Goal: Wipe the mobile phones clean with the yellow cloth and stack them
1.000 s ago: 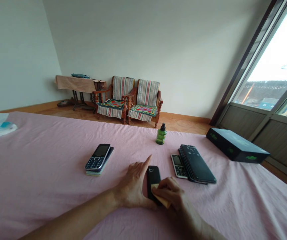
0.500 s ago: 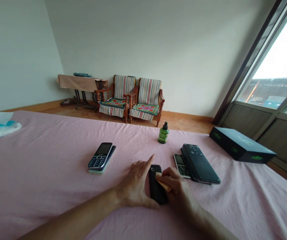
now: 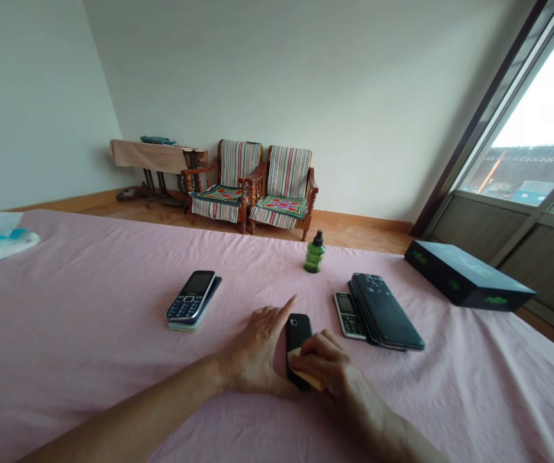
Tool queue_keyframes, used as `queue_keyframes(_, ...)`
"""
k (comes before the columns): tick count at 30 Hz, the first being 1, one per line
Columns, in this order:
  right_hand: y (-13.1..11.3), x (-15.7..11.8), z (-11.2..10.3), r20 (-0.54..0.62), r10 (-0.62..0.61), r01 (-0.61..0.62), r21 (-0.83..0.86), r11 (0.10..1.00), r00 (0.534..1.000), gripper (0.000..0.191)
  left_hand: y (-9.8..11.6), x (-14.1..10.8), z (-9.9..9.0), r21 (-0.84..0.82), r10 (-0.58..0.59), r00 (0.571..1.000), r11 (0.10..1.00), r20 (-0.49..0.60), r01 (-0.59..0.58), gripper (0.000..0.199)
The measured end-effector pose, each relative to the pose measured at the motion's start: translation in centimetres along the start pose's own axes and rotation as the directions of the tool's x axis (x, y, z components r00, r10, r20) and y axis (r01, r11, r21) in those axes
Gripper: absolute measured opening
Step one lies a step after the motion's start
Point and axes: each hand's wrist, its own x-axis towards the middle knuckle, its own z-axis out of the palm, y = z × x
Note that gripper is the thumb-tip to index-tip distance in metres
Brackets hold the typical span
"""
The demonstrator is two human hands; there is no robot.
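Cloth (image 3: 313, 382) clamped in right grip (image 3: 335, 368), against black phone (image 3: 299, 329).
Left grip (image 3: 256, 354) spread wide alongside; green spray bottle (image 3: 314, 255) beyond, keypad phone (image 3: 349, 316) at right.

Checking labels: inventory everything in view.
phone: 1, black, front
pad: 1, yellow, on phone
keypad phone: 1, navy, atop left stack
flat stack: 1, black, right
small phone: 1, silver, beside flat stack
bottle: 1, green, beyond phone
box: 1, black, far right
pack: 1, white-blue, left
sheet: 1, pink, underneath
chairs: 2, brown, background
table: 1, beige-covered, back left
bundle: 1, teal, on table
window: 1, grey-framed, right
wall: 1, pale, behind
left hand: 1, beside phone
right hand: 1, holding pad
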Motion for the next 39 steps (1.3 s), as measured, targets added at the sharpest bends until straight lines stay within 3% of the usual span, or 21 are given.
queue_keyframes(10,-1.8,0.5,-0.5,0.109,-0.069,0.085,-0.155,0.984,0.992,0.025,-0.4,0.1,0.3,0.024,0.043,0.999,0.999,-0.026,-0.042,0.132)
queue_keyframes(22,-0.9,0.3,-0.6,0.06,0.009,-0.006,-0.052,0.999,0.998,0.03,-0.5,0.0,0.2,0.059,0.063,0.997,0.996,-0.044,-0.06,0.124)
queue_keyframes(29,-0.9,0.2,-0.5,0.032,0.003,-0.003,-0.025,1.0,0.999,0.03,0.6,0.1,1.3,0.104,0.011,0.994,0.995,-0.107,0.0,0.133)
queue_keyframes(39,-1.3,0.2,-1.0,0.065,0.006,-0.003,-0.042,0.999,0.998,0.026,0.8,0.1,1.6,0.079,-0.009,0.991,0.997,-0.133,0.02,0.125)
